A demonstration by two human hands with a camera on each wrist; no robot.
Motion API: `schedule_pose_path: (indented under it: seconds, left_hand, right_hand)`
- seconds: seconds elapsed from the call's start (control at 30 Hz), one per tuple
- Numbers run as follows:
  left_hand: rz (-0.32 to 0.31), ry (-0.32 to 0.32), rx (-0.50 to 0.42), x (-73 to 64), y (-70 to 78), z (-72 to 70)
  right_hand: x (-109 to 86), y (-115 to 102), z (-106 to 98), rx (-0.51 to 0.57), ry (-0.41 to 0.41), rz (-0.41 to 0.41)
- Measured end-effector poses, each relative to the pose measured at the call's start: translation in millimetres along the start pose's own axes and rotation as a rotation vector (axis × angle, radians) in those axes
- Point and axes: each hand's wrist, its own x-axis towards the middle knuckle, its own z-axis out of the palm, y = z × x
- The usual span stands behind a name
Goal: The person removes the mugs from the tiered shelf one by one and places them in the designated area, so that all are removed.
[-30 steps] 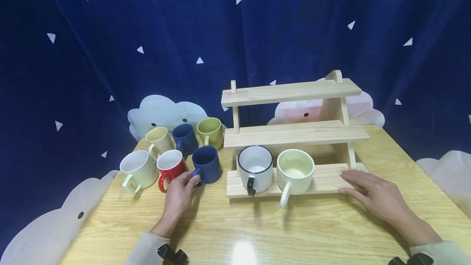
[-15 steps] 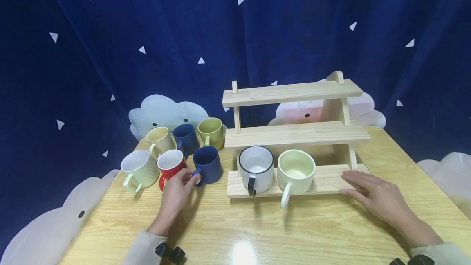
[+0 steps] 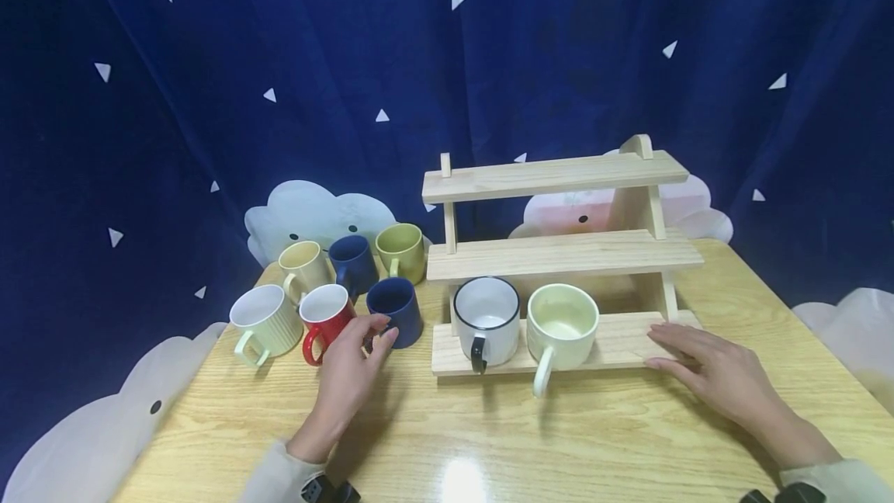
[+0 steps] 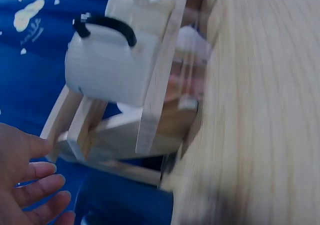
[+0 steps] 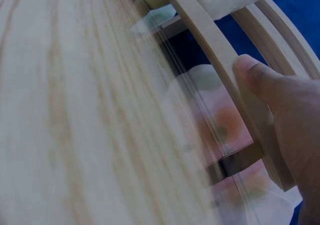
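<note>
My left hand [image 3: 352,359] is beside the near blue mug [image 3: 395,315], thumb and fingers apart and loosely bent around where its handle lies hidden. In the left wrist view those fingers [image 4: 45,187] stand apart, with the blue mug at the bottom of the picture. A red mug [image 3: 335,320] stands just left of this hand. My right hand [image 3: 722,371] rests on the right end of the bottom shelf [image 3: 621,340] of a three-tier wooden rack, its thumb [image 5: 257,75] against the front edge. A white mug with a black rim [image 3: 489,332] and a cream mug [image 3: 569,332] sit on that shelf.
A ribbed pale-green mug [image 3: 272,324], a yellow mug [image 3: 307,270], another blue mug [image 3: 352,266] and an olive-green mug [image 3: 401,254] stand on the table's left side. The middle shelf [image 3: 559,254] and top shelf [image 3: 559,177] rise behind. A dark blue curtain [image 3: 349,37] hangs at the back.
My left hand has let go of the near blue mug's handle and shifted a little right, over the mug's front. The mug and my right hand have stayed in place.
</note>
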Motion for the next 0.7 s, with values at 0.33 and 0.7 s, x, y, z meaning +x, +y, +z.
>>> schedule_pose_path:
  seconds: [0.33, 0.7]
  left_hand:
    - [0.043, -0.147, -0.087, -8.8, 21.4, 15.0]
    - [0.105, -0.328, -0.227, -15.2, 41.5, 34.6]
  right_hand:
    - [-2.3, 0.4, 0.6, 0.003, 0.002, 0.002]
    - [-0.7, 1.7, 1.5, 0.003, 0.010, -0.005]
